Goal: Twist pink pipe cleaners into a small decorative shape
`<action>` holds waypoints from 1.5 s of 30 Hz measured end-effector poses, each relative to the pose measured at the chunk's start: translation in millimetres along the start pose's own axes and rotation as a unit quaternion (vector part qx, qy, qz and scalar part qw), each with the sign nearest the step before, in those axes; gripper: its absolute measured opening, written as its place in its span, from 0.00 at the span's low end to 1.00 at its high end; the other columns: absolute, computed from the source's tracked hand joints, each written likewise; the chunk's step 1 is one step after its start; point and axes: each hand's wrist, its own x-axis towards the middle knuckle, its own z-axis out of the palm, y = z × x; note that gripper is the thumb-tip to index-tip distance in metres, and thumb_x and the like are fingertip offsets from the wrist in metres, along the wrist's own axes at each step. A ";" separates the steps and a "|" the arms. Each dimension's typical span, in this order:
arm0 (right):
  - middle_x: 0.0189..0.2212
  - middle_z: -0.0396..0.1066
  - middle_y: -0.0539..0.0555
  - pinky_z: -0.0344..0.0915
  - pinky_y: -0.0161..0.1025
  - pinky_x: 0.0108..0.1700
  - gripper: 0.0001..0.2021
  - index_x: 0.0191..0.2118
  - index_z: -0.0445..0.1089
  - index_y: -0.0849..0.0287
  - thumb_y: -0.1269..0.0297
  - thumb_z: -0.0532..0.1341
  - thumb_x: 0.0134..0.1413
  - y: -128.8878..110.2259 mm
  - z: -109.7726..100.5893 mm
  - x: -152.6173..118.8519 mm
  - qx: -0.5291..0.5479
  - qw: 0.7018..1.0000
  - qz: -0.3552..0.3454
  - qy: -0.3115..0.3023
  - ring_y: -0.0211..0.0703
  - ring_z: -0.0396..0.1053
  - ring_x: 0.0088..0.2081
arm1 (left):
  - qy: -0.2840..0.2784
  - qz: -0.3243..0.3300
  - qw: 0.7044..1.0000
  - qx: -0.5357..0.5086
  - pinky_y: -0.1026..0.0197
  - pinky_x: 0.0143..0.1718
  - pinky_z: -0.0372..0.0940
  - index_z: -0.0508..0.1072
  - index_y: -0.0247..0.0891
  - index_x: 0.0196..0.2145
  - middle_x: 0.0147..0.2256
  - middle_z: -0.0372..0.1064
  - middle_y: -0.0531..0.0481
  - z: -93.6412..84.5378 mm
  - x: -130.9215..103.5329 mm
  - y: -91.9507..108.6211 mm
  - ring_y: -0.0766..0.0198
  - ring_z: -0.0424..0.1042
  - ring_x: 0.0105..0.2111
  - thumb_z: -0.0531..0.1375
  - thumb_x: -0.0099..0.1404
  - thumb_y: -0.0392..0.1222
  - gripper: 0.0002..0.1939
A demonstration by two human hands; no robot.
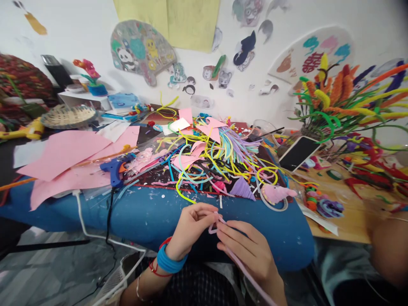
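Observation:
A pale pink-lilac pipe cleaner runs between my hands, its far end bent into a small loop. My left hand pinches it near the loop with thumb and forefinger. Close beside, my right hand has its fingers closed around the same pipe cleaner, and the long tail trails down past the palm. Both hands are over the front edge of the blue-covered table. Just beyond them lie a purple wrapped cone and a pink fuzzy piece resting by a roll of clear tape.
Loose pipe cleaners are heaped at the table's middle. A blue glue gun with a black cord sits left, near pink sheets. At right stand a phone and a vase of fuzzy flowers; another person's arm is at the edge.

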 end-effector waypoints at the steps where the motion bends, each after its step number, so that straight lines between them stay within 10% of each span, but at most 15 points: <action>1: 0.43 0.75 0.54 0.72 0.45 0.44 0.21 0.52 0.66 0.56 0.73 0.63 0.52 -0.3 1.2 1.0 0.023 0.999 0.022 0.005 0.47 0.72 0.44 | 0.002 0.008 1.000 0.010 0.66 0.29 0.66 0.74 0.32 0.32 0.27 0.76 0.47 -0.1 0.0 -0.7 0.65 0.73 0.27 0.66 0.52 0.40 0.10; 8: 0.33 0.74 0.52 0.70 0.42 0.39 0.05 0.32 0.71 0.54 0.71 0.65 0.49 -6.8 9.9 7.5 0.185 0.951 0.219 0.113 0.43 0.71 0.36 | -0.012 0.072 0.992 0.103 0.63 0.32 0.69 0.76 0.33 0.33 0.30 0.76 0.46 1.0 -6.3 -0.6 0.61 0.75 0.30 0.65 0.55 0.41 0.09; 17: 0.25 0.70 0.50 0.69 0.35 0.30 0.06 0.28 0.69 0.59 0.63 0.65 0.47 -3.5 20.4 7.5 0.391 0.800 0.437 0.129 0.39 0.70 0.27 | -0.049 0.149 0.959 0.235 0.64 0.34 0.69 0.78 0.37 0.31 0.31 0.77 0.49 3.6 -11.0 10.2 0.62 0.75 0.31 0.61 0.59 0.39 0.06; 27: 0.24 0.65 0.47 0.66 0.34 0.30 0.12 0.23 0.59 0.58 0.66 0.63 0.50 -15.0 53.1 8.8 0.370 0.734 0.431 0.371 0.36 0.66 0.27 | -0.046 0.065 0.996 0.049 0.59 0.42 0.69 0.73 0.33 0.43 0.39 0.75 0.43 11.7 -7.4 -7.7 0.58 0.74 0.39 0.66 0.53 0.37 0.18; 36: 0.22 0.65 0.48 0.65 0.35 0.27 0.12 0.25 0.64 0.58 0.57 0.63 0.50 -12.3 60.5 6.0 0.450 0.687 0.442 0.360 0.37 0.65 0.24 | 0.039 0.072 0.996 0.031 0.64 0.32 0.68 0.77 0.33 0.33 0.29 0.76 0.47 11.2 -3.9 -19.4 0.63 0.73 0.29 0.66 0.52 0.39 0.10; 40: 0.24 0.69 0.49 0.65 0.35 0.25 0.11 0.32 0.70 0.57 0.55 0.64 0.48 -4.2 52.6 0.3 0.480 0.722 0.411 0.282 0.38 0.67 0.23 | -0.034 0.049 0.998 -0.007 0.64 0.28 0.68 0.75 0.32 0.34 0.26 0.75 0.48 7.7 -2.9 -10.8 0.65 0.73 0.24 0.67 0.52 0.38 0.11; 45: 0.25 0.70 0.50 0.66 0.37 0.29 0.04 0.32 0.73 0.55 0.71 0.63 0.51 -4.2 38.8 2.8 0.312 0.876 0.278 0.241 0.39 0.68 0.28 | -0.039 0.027 0.996 -0.075 0.65 0.28 0.67 0.70 0.35 0.42 0.27 0.74 0.51 8.1 1.2 -6.5 0.67 0.72 0.23 0.68 0.50 0.36 0.21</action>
